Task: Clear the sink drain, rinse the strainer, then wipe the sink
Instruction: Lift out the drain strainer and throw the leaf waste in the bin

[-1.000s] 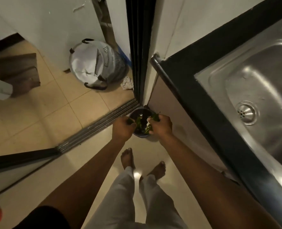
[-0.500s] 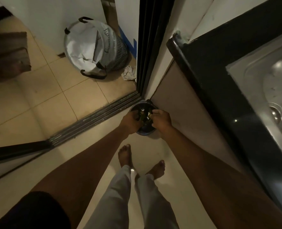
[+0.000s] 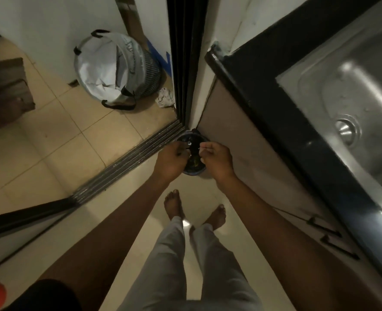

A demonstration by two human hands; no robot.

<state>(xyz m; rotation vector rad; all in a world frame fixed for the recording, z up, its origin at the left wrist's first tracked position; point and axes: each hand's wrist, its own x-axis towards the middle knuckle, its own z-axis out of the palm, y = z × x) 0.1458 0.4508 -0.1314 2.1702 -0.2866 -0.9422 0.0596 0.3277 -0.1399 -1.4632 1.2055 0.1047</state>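
Both of my hands hover over a small dark bin [image 3: 193, 172] that stands on the floor in the corner by the cabinet. Green scraps [image 3: 194, 163] lie inside it. My left hand [image 3: 171, 159] is curled, its fingertips pinching a small dark thing with a shiny glint that looks like the strainer [image 3: 188, 144]. My right hand [image 3: 216, 161] is beside it with thumb and forefinger pinched together; I see nothing in them. The steel sink [image 3: 320, 70] is at the right, with its drain [image 3: 345, 130] open.
A black countertop edge [image 3: 264, 86] frames the sink above a beige cabinet front [image 3: 248, 158]. A sliding-door track [image 3: 127, 162] crosses the tiled floor. A lined waste basket [image 3: 116, 70] and a crumpled rag [image 3: 165, 97] sit beyond it. My bare feet [image 3: 174, 205] stand below the bin.
The green scraps that filled both hands a second ago now lie in the bin. My fingers have closed into pinches, and my view has swung left, away from the sink.
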